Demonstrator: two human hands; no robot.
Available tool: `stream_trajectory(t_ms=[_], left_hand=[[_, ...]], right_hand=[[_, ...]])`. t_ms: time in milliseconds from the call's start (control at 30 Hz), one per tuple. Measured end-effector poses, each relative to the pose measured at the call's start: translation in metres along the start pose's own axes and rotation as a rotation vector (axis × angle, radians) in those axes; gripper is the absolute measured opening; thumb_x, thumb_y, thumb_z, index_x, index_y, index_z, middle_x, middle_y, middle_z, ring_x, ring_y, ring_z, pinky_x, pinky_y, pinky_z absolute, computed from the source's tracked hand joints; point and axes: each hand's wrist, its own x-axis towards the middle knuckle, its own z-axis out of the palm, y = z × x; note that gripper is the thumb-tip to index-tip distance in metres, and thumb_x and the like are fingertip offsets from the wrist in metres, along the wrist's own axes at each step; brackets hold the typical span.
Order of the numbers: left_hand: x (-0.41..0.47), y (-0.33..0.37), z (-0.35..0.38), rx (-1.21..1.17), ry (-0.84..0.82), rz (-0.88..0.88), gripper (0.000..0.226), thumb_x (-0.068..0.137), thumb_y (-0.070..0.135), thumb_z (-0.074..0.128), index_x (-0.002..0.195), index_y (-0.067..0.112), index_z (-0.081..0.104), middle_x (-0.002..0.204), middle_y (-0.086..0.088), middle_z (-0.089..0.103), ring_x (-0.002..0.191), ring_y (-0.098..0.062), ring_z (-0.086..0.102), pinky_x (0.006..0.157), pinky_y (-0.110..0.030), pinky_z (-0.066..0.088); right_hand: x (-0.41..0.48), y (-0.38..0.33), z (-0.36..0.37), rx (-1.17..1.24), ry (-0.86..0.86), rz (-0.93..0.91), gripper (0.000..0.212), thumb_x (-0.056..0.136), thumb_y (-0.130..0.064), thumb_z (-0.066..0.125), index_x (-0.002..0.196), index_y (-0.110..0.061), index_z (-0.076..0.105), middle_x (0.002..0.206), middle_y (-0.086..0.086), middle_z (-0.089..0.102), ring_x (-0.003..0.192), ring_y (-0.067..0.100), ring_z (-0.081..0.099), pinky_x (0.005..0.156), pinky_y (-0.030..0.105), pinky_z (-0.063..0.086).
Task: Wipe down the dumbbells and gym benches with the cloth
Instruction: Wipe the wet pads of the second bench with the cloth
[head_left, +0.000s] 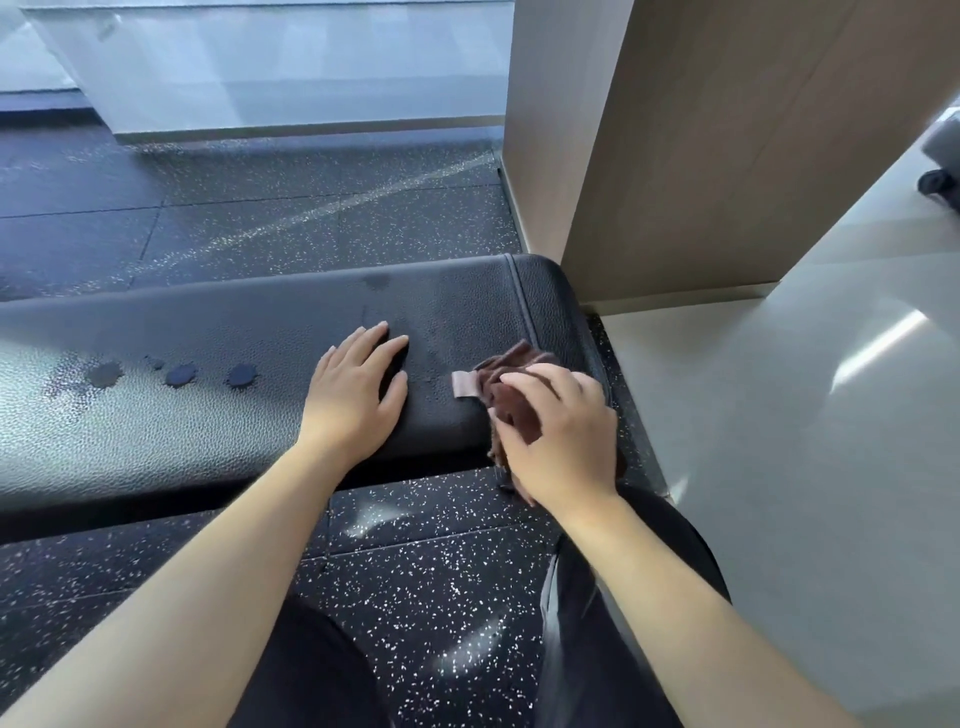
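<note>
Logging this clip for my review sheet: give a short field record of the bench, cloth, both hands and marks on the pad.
bench: black padded, across the view
left hand: flat on the bench top, fingers straight
right hand: grips the cloth at the bench's right end
cloth: brown, bunched, pale tag showing
dark spots: row on the pad, left of the left hand

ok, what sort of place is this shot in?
Most likely a gym. Black rubber floor tiles with white speckles, and a long black padded bench with a pebbled cover. The right hand grips a brown cloth at the bench's end.
</note>
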Motion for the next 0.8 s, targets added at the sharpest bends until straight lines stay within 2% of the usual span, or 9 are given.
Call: stream_trajectory(t_ms=[133,267,333,400,500,567,667,800], left_hand=[[-0.014,-0.001,-0.001,0.028,0.021,0.025,0.050,0.089,0.036,0.036,0.135,0.021,0.049,0.147,-0.003,0.039,0.139,-0.024,0.029,0.114,-0.042,0.021],[-0.011,0.001,0.001,0.034,-0.002,0.032,0.050,0.088,0.036,0.036,0.133,0.019,0.049,0.146,-0.004,0.040,0.138,-0.026,0.031,0.112,-0.043,0.023],[-0.009,-0.006,-0.003,0.047,-0.016,0.054,0.048,0.088,0.036,0.038,0.132,0.021,0.051,0.144,-0.004,0.043,0.135,-0.026,0.035,0.110,-0.046,0.027],[-0.008,-0.022,-0.012,0.088,0.014,0.006,0.044,0.089,0.036,0.042,0.130,0.025,0.052,0.142,-0.002,0.045,0.133,-0.025,0.038,0.107,-0.051,0.028],[-0.013,-0.043,-0.020,0.131,0.027,-0.087,0.045,0.092,0.039,0.042,0.136,0.029,0.047,0.146,0.000,0.040,0.137,-0.023,0.031,0.111,-0.050,0.020],[-0.016,-0.046,-0.019,0.136,0.023,-0.082,0.050,0.089,0.044,0.035,0.137,0.031,0.045,0.148,0.001,0.039,0.139,-0.022,0.029,0.113,-0.047,0.017],[-0.015,-0.045,-0.019,0.125,0.028,-0.078,0.052,0.087,0.046,0.034,0.135,0.032,0.046,0.147,0.002,0.040,0.138,-0.021,0.030,0.112,-0.046,0.020],[-0.017,-0.048,-0.021,0.128,0.033,-0.072,0.052,0.086,0.047,0.033,0.135,0.033,0.047,0.147,0.004,0.040,0.137,-0.019,0.030,0.112,-0.045,0.021]], right_hand=[[-0.003,0.018,-0.002,0.053,0.091,0.087,0.031,0.080,-0.035,0.069,0.109,-0.025,0.065,0.117,-0.002,0.063,0.106,0.028,0.053,0.084,0.046,0.049],[-0.014,0.000,0.006,0.086,0.128,0.015,0.031,0.080,-0.040,0.062,0.107,-0.026,0.066,0.117,-0.004,0.062,0.107,0.028,0.052,0.082,0.044,0.048],[-0.025,-0.015,0.015,0.114,0.126,-0.048,0.030,0.078,-0.039,0.064,0.105,-0.027,0.066,0.117,-0.005,0.061,0.107,0.027,0.052,0.078,0.044,0.047],[-0.032,-0.033,0.026,0.133,0.116,-0.077,0.029,0.076,-0.037,0.066,0.104,-0.030,0.067,0.118,-0.007,0.061,0.108,0.026,0.052,0.076,0.043,0.046],[-0.013,-0.059,0.035,0.095,0.106,-0.015,0.025,0.078,-0.041,0.065,0.102,-0.033,0.066,0.117,-0.009,0.061,0.109,0.026,0.052,0.078,0.041,0.044],[0.013,-0.073,0.035,0.047,0.009,0.034,0.023,0.082,-0.048,0.062,0.101,-0.036,0.064,0.117,-0.011,0.059,0.111,0.024,0.049,0.082,0.042,0.041],[0.060,-0.082,0.040,0.058,-0.223,0.104,0.025,0.087,-0.052,0.054,0.108,-0.038,0.060,0.121,-0.010,0.055,0.115,0.024,0.044,0.090,0.047,0.038],[0.093,-0.085,0.045,0.089,-0.322,0.125,0.028,0.087,-0.051,0.056,0.111,-0.037,0.059,0.124,-0.007,0.054,0.116,0.026,0.043,0.092,0.049,0.039]])
